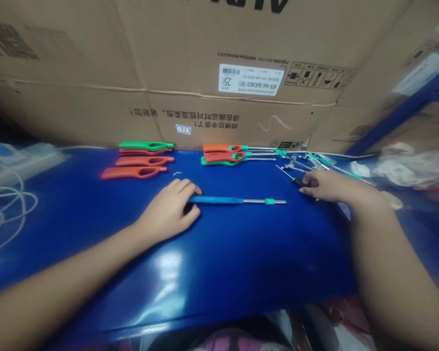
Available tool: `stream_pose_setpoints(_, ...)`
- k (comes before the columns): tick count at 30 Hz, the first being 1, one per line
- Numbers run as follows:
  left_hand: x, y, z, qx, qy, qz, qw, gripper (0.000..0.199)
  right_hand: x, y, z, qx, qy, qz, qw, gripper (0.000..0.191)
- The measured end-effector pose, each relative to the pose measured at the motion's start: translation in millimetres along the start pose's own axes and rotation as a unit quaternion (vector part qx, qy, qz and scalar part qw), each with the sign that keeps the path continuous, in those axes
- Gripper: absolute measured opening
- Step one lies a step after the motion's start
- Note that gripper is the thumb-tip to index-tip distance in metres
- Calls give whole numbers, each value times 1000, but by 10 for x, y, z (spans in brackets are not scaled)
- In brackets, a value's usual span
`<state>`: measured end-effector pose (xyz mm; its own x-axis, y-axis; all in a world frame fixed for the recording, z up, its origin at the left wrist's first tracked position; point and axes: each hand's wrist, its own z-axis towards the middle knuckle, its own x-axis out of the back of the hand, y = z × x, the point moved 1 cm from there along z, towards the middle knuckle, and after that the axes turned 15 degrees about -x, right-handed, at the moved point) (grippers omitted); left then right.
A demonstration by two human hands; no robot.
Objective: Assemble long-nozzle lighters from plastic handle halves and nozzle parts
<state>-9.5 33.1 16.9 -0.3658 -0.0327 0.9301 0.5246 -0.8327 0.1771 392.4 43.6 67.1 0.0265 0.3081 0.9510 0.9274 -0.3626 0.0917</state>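
Observation:
My left hand (176, 204) is closed around the handle end of a blue gas lighter (217, 200). The lighter's metal tube points right and carries a green sleeve near its tip. Over on the right, my right hand (320, 186) grips a screwdriver (296, 181) by its dark handle, with the thin shaft pointing up and left. Just behind that hand lie loose lighter parts (314, 161), green, clear and metal. Several lighters with metal tubes (225, 156), orange and green, rest behind the blue one. A few tiny screws (177, 173) appear to lie beyond my left hand.
Orange and green lighter shells (135, 172) lie at the back left of the blue table (205, 273). A big cardboard box (161, 63) stands along the back edge. White cable (7, 204) coils at the left; crumpled white cloth or tissue (406, 163) sits at the right.

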Motion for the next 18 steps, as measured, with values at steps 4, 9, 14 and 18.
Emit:
stream_pose_setpoints(4,-21,-4,-5,-5,3,-9,1000,24,7,4,19,-39,-19,-18,999,20)
stream_pose_setpoints(9,-39,-16,-3,-17,9,-20,1000,31,17,58,46,-59,-15,-34,998,17)
stream_pose_setpoints(14,-57,-30,-10,-29,16,-39,999,30,17,92,71,-67,-11,-36,997,15)
stream_pose_setpoints(18,-53,-29,-18,-37,20,-47,998,29,10,92,89,-63,-9,-34,997,10)
